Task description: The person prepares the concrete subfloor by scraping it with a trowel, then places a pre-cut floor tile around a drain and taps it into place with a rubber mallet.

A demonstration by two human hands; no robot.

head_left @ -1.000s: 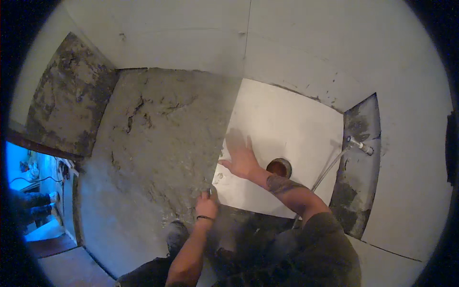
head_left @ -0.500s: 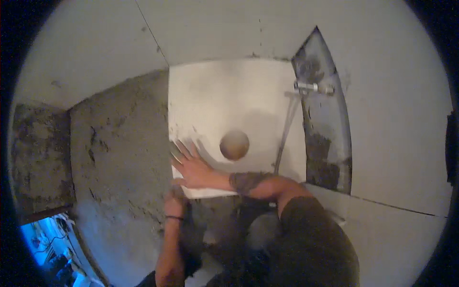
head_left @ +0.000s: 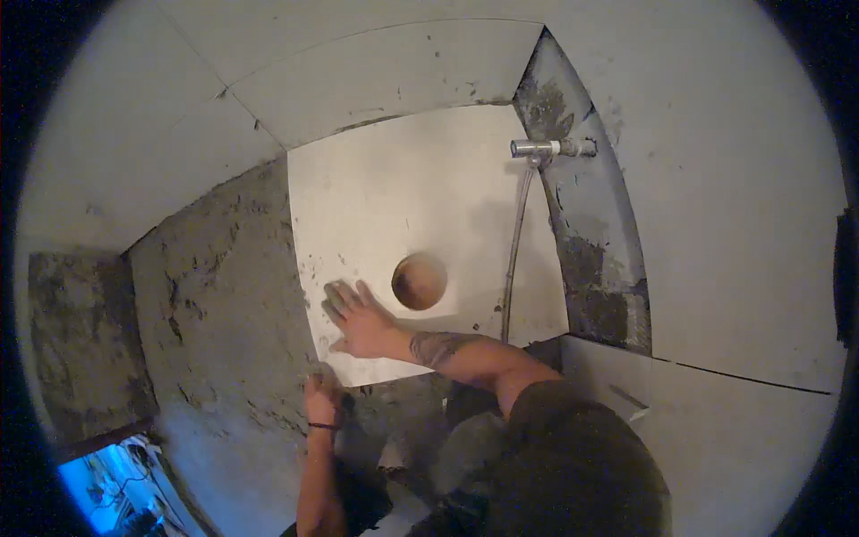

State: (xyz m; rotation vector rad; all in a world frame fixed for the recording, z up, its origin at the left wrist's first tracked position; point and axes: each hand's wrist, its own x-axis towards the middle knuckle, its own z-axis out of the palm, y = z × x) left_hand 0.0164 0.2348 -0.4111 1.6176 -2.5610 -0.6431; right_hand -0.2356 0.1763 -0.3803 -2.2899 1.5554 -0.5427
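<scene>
A large white tile (head_left: 403,197) with a round hole (head_left: 419,281) cut through it sits against rough grey mortar (head_left: 215,304). My right hand (head_left: 365,324) presses flat on its lower left part, fingers spread, just left of the hole. The right forearm crosses the tile's bottom edge. Dark smudges mark the tile around those fingertips. Down at the tile's lower left corner is my left hand (head_left: 322,400), its fingers curled in close to the edge. What those fingers hold, if anything, is hidden. A dark band circles the left wrist.
At right, a metal valve (head_left: 546,149) juts from an untiled strip (head_left: 582,242), with a thin hose (head_left: 516,251) hanging from it across the tile. Pale tiles (head_left: 734,224) cover the surfaces above and to the right. A blue-lit opening with clutter (head_left: 112,488) shows at lower left.
The view has shifted and sharpened. My right hand lies slightly farther in from the tile's left edge, nearer the hole. My left hand stays by the lower left corner.
</scene>
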